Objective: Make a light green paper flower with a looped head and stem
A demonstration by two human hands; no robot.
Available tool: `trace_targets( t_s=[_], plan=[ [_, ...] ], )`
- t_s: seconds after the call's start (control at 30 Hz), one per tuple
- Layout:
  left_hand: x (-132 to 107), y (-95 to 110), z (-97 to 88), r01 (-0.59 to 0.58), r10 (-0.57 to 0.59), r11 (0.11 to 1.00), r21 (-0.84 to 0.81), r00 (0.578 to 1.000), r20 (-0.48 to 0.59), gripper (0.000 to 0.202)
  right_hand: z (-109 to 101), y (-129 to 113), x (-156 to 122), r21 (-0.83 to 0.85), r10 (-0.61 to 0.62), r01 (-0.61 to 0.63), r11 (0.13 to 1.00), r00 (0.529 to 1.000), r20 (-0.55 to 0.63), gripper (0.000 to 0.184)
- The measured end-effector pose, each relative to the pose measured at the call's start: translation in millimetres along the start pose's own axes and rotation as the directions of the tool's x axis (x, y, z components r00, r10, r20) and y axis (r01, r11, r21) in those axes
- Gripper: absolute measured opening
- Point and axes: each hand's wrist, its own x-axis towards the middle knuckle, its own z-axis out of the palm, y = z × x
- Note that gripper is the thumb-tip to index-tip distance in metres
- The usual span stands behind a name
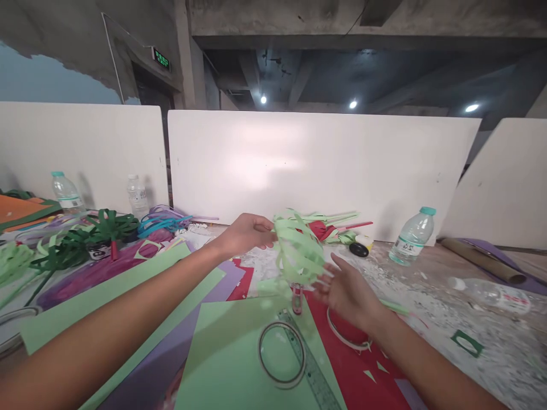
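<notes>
My left hand [245,232] is pinched on the top of a light green bundle of curled paper strips [298,250], held up over the table. My right hand [347,290] is just right of the bundle, fingers spread, its fingertips at the lower strips. Under the bundle a small red-capped glue stick [297,298] stands upright. Below it a clear ruler [308,359] and a ring of clear tape [282,356] lie on a light green paper sheet [231,359]. A red sheet [367,370] with a second tape ring [344,336] lies under my right forearm.
Purple and green sheets [128,285] overlap at the left, with dark green paper strips [85,236] behind. Water bottles stand at the back left [66,192], [137,196] and right [412,234]; another bottle [491,293] lies flat. A cardboard tube [481,259] is at right. White boards [316,165] wall the back.
</notes>
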Motion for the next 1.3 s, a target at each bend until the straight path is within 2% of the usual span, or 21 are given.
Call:
trace_targets(
  t_s=[0.03,0.1,0.17,0.2,0.3,0.4,0.53,0.6,0.73,0.87,0.97,1.1,1.2,1.3],
  plan=[
    [-1,8,2.6,-0.042,0.043,0.993,0.107,0.999,-0.001,0.021,3,5,0,0.092,0.101,-0.109,0.990,0.991,0.091,0.035],
    [-5,17,8.5,-0.133,0.148,0.935,0.329,0.989,-0.018,0.018,11,7,-5,0.205,0.173,-0.219,0.954,0.960,0.219,0.043],
    [-12,18,13.2,-0.189,0.241,0.855,0.482,0.969,-0.048,0.016,16,2,-13,0.269,0.158,-0.217,0.938,0.961,0.226,0.050],
    [-16,15,14.8,-0.193,0.262,0.840,0.506,0.963,-0.066,0.015,17,-3,-17,0.287,0.148,-0.204,0.936,0.968,0.204,0.053],
    [-27,-4,18.2,-0.134,0.198,0.909,0.394,0.972,-0.126,0.012,14,-24,-24,0.281,0.095,-0.139,0.949,0.982,0.166,0.056],
    [-35,-29,25.4,-0.074,0.112,0.961,0.265,0.985,-0.131,0.014,11,-46,-26,0.182,0.012,-0.049,0.982,0.980,0.200,0.051],
    [-40,-52,44.1,0.018,-0.012,0.998,0.062,0.996,-0.091,0.028,20,-75,-24,0.057,-0.094,0.081,0.995,0.958,0.270,0.042],
    [-41,-56,53.8,0.054,-0.055,0.998,-0.040,0.998,-0.041,0.033,29,-90,-21,-0.108,-0.099,0.141,0.984,0.940,0.327,0.037],
    [-45,-56,66.7,0.069,-0.069,0.981,-0.182,0.998,0.005,0.034,45,-114,-16,-0.511,-0.016,0.213,0.833,0.932,0.363,0.049],
    [-48,-60,71.4,0.041,-0.049,0.968,-0.249,0.998,-0.029,0.030,54,-120,-16,-0.684,-0.073,0.309,0.661,0.934,0.351,0.044],
    [-49,-66,72.1,0.026,-0.044,0.958,-0.285,0.997,-0.058,0.029,57,-113,-18,-0.776,-0.124,0.355,0.521,0.931,0.342,0.046],
    [-51,-74,69.3,0.032,-0.049,0.945,-0.326,0.998,-0.043,0.037,53,-104,-16,-0.858,-0.138,0.324,0.398,0.946,0.293,0.051],
    [-49,-80,65.1,0.029,-0.046,0.943,-0.332,0.998,-0.046,0.040,49,-101,-13,-0.876,-0.225,0.344,0.339,0.933,0.280,0.049],
    [-45,-86,61.5,0.013,-0.042,0.952,-0.306,0.995,-0.088,0.040,46,-99,-8,-0.875,-0.271,0.355,0.328,0.923,0.273,0.045]
  ],
)
